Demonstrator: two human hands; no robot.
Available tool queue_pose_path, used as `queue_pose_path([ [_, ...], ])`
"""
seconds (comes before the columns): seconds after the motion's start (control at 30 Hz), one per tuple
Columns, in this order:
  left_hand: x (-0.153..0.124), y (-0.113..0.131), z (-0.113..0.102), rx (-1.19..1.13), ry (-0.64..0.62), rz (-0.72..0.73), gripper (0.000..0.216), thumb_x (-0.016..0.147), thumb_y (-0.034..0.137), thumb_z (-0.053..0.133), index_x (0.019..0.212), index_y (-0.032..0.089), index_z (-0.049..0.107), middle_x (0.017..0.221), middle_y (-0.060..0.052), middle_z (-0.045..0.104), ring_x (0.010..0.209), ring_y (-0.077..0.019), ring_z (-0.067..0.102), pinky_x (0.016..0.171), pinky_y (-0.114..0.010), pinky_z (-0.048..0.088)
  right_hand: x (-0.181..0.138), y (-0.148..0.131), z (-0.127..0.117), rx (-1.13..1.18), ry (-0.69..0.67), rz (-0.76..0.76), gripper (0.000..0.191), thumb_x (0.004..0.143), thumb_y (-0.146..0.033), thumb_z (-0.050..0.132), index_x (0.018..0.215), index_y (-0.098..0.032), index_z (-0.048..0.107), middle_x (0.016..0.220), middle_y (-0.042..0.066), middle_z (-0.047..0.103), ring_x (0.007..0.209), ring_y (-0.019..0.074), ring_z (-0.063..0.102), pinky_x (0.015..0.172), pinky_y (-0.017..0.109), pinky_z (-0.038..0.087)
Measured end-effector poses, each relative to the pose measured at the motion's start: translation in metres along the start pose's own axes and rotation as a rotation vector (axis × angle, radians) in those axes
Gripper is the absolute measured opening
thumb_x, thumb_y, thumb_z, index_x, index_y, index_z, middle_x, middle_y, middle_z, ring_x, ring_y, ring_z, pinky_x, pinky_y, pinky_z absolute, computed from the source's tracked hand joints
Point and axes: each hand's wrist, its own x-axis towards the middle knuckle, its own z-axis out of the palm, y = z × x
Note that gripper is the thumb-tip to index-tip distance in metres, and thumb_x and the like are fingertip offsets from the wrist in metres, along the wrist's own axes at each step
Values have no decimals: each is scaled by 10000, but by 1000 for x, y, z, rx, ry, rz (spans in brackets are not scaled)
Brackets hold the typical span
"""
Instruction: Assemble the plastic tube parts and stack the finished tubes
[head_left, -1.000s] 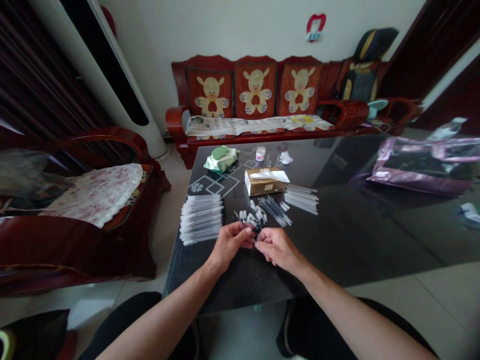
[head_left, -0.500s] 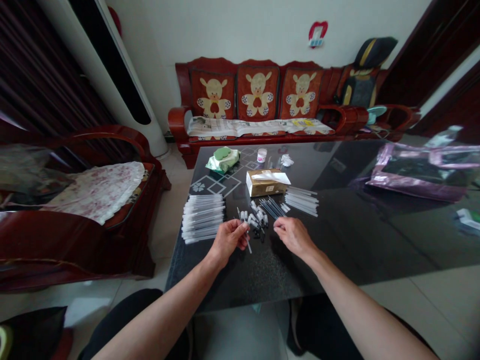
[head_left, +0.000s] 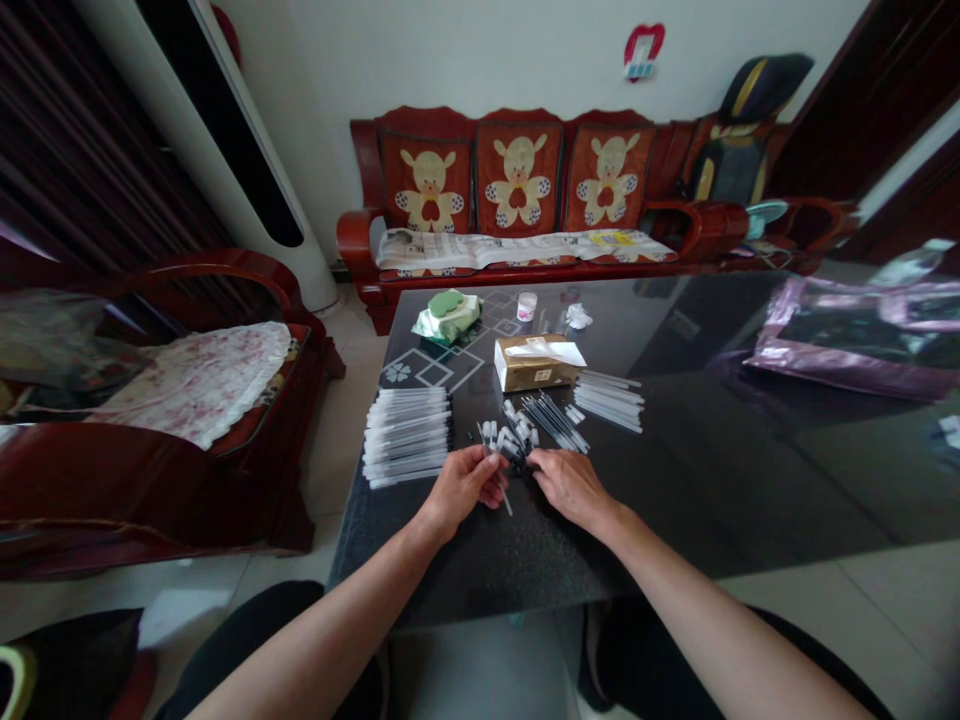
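My left hand (head_left: 469, 485) is closed around a slim pen (head_left: 508, 500), tilted, with a thin dark upper end and a pale lower end. Close beside it, my right hand (head_left: 570, 487) has its fingertips together at the small black pieces (head_left: 517, 466); what they pinch is hidden. Just beyond both hands lies a loose heap of white pen caps (head_left: 510, 446). Dark pen refills (head_left: 556, 420) spread out to its right. Farther right is a row of translucent pen barrels (head_left: 609, 402). Left of my left hand, several whitish capped pens (head_left: 407, 435) are lined up in a stack.
Behind the refills stands a gold-and-white box (head_left: 536, 372). A green wipes pack (head_left: 448, 318), a small white tub (head_left: 526, 306) and crumpled tissue (head_left: 578, 316) are at the back of the dark table (head_left: 517, 580). A purple-edged plastic bag (head_left: 780, 345) lies at right.
My right hand has moved left from the refills to the small black pieces, nearer my left hand. The left hand keeps hold of the pen. The view has shifted slightly.
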Motion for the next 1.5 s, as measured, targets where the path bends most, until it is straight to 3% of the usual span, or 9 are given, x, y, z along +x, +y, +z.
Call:
queue_pose_path([
  [0.3, 1, -1, -3, -1, 7, 3, 396, 765, 499, 605, 886, 124, 578, 696, -38, 637, 536, -114, 606, 502, -225, 493, 3, 53, -22, -124, 132, 346, 188, 853, -256, 493, 873, -219, 676, 818, 64, 710, 819, 217, 659, 660, 264, 406],
  [0.53, 1, -4, -2, 57, -50, -14, 357, 761, 439, 632, 918, 127, 561, 670, -27, 631, 525, -113, 604, 490, -218, 490, 7, 85, -31, -283, 212, 571, 264, 884, -214, 440, 999, -104, 650, 947, 171, 670, 834, 237, 651, 689, 294, 439],
  [0.87, 0, 1, -5, 93, -56, 2, 344, 762, 413, 646, 923, 117, 577, 607, -3, 603, 465, -91, 559, 429, -184, 452, 12, 99, -19, -331, 108, 580, 239, 832, -155, 501, 965, -96, 690, 1016, 190, 630, 934, 261, 609, 780, 324, 444],
  [1.27, 0, 4, -3, 120, -84, -7, 328, 751, 393, 661, 886, 97, 618, 597, -2, 580, 459, -78, 531, 430, -177, 440, 8, 98, -21, -369, 38, 569, 299, 753, -26, 450, 875, -117, 707, 929, 173, 693, 856, 259, 666, 680, 298, 447],
  [1.33, 0, 3, -4, 136, -96, 6, 327, 775, 402, 635, 899, 99, 620, 604, -2, 575, 464, -78, 530, 427, -174, 436, 7, 97, -23, -337, 75, 573, 247, 744, -58, 474, 830, -108, 700, 893, 181, 698, 835, 270, 671, 666, 306, 450],
  [1.4, 1, 1, -4, 152, -125, 18, 326, 798, 412, 608, 907, 106, 620, 614, -2, 570, 470, -79, 527, 422, -172, 432, 7, 91, -27, -210, 199, 565, 168, 737, -134, 520, 785, -117, 680, 835, 166, 700, 803, 276, 670, 656, 317, 459],
  [1.5, 0, 1, -4, 184, -199, 36, 330, 820, 429, 584, 905, 114, 630, 630, -1, 559, 480, -80, 524, 421, -171, 425, 6, 71, -32, 365, 354, 514, 99, 701, -227, 578, 728, -147, 628, 671, 92, 682, 660, 222, 656, 589, 289, 477],
])
